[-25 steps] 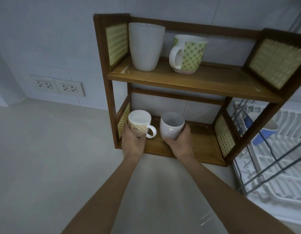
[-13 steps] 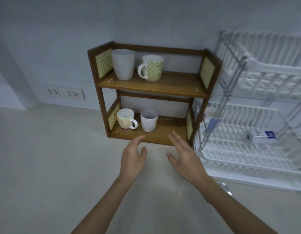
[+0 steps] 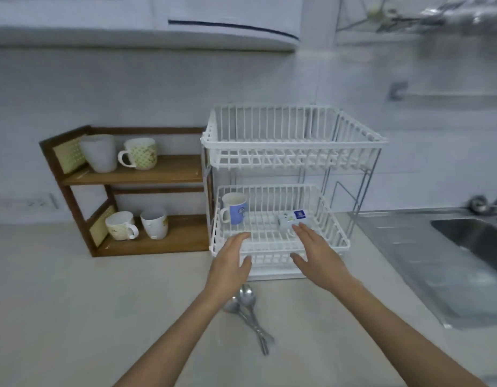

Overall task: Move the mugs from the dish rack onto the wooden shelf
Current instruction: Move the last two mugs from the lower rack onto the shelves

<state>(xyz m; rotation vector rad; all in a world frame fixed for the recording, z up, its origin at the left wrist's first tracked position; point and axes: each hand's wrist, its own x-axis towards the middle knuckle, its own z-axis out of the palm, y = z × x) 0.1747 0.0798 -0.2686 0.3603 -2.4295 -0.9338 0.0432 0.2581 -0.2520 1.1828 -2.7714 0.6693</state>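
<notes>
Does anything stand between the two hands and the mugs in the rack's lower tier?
Nothing visible does. The open left hand is in front of the blue mug, which stands upright at the back left of the dish rack's lower tier, with only bare slats between. The open right hand is right at the white mug, which lies on its side.

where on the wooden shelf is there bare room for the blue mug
The upper board is bare from the green-patterned mug right to the dish rack. The lower board is bare right of the white mug. Left ends of both are crowded, two mugs each.
</notes>
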